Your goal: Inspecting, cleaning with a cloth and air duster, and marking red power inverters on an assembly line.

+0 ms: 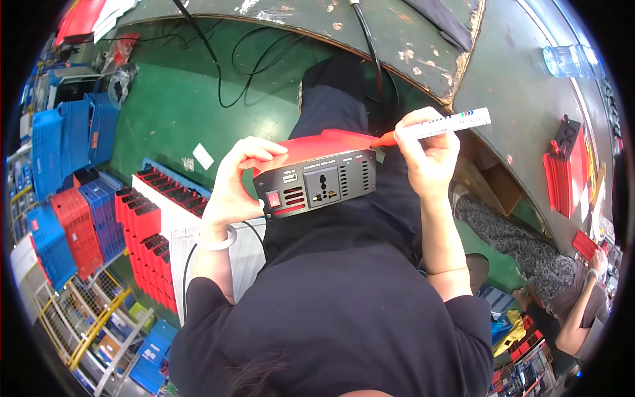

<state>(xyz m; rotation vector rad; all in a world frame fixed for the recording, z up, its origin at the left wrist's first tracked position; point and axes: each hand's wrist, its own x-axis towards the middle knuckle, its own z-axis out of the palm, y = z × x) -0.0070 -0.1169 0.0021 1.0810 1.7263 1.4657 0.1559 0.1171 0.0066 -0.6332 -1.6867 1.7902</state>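
A red power inverter [305, 148] is held tilted over my lap, its black end panel facing me. That panel carries a universal socket, a USB port, a red rocker switch and vent slots. My left hand [233, 183] grips the inverter's left end, fingers over the red top and thumb low at the side. In a pen grip, my right hand [428, 157] has a white paint marker [468, 120] with a red tip. The marker's tip is at the right edge of the inverter's red casing; whether it touches, I cannot tell.
Red inverters [147, 255] stand stacked at my left beside a white box [187, 255]. Blue crates [66, 132] and a red crate [78, 231] lie farther left. A worn workbench [291, 16] runs ahead and right, with a bottle [572, 61] and another red inverter [562, 175]. Someone sits at right.
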